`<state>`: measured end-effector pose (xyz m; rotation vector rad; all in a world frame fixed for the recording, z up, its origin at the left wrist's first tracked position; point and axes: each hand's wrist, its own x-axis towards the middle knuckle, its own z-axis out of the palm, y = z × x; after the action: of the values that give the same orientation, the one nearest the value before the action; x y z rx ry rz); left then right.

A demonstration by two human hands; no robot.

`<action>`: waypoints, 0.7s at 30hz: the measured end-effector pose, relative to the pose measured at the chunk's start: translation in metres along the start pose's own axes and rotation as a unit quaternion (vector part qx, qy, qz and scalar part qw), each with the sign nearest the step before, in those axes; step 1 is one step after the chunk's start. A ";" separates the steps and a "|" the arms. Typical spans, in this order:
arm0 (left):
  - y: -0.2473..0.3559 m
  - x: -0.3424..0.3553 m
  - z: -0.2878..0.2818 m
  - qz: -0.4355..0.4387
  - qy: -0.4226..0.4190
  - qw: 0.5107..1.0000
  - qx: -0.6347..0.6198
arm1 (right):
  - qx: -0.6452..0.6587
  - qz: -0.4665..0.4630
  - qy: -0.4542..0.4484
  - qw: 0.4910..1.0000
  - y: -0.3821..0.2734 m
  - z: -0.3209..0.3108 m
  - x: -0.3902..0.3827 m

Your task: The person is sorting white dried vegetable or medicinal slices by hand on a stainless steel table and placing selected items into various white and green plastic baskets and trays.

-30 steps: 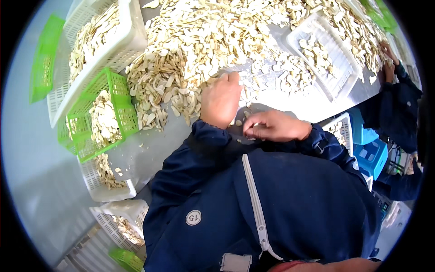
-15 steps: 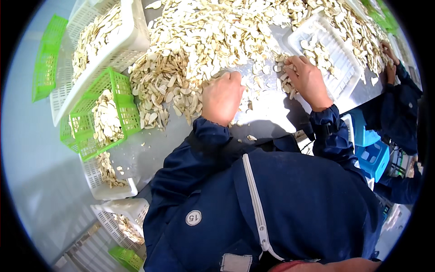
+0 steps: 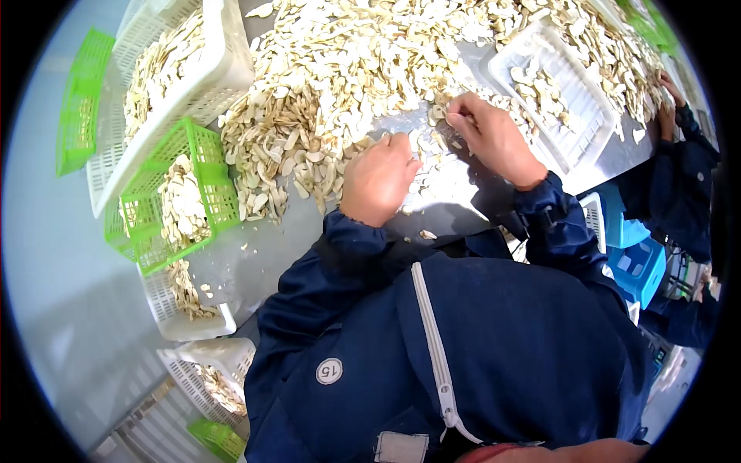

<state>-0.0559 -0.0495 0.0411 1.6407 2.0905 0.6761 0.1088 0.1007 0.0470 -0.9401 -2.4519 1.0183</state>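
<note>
A broad heap of pale, dried slices (image 3: 363, 54) covers the metal table (image 3: 270, 251); I cannot tell what plant they come from. My left hand (image 3: 378, 181) is closed at the heap's near edge, knuckles up. Its fingertips are hidden, and so is anything in them. To its right, my right hand (image 3: 498, 143) has thumb and forefinger pinched above scattered slices; whether a slice sits between them I cannot make out. A clear white plastic tray (image 3: 590, 147) with some slices in it stands just beyond my right hand. Browner slices (image 3: 270, 123) lie left of my left hand.
At the left stand a large white basket (image 3: 224, 54) and a green basket (image 3: 212, 174), both holding slices. A smaller white basket (image 3: 166, 316) is at the table's near left edge. Blue plastic stools (image 3: 641, 270) stand at right, near another person's hands (image 3: 670, 104) at the heap.
My right hand has moved left, away from the tray and closer to my left hand. My left hand has drawn slightly nearer to me.
</note>
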 end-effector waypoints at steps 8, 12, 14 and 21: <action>-0.017 0.000 -0.021 -0.142 -0.030 0.805 -0.575 | -0.131 -0.041 -0.030 0.990 0.002 0.009 0.003; -0.030 0.005 -0.001 -0.053 -0.019 0.883 -0.466 | -0.067 -0.069 -0.113 0.989 0.003 -0.008 -0.014; -0.023 0.010 0.007 -0.057 -0.010 0.935 -0.350 | -0.027 -0.054 -0.139 0.988 -0.001 -0.016 -0.015; 0.008 0.021 0.015 -0.060 0.012 0.996 0.070 | -0.121 -0.073 -0.001 0.990 0.004 0.009 -0.003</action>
<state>-0.0458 -0.0254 0.0338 1.5697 2.2784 0.5239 0.1084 0.0962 0.0383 -0.8136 -2.6435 0.6831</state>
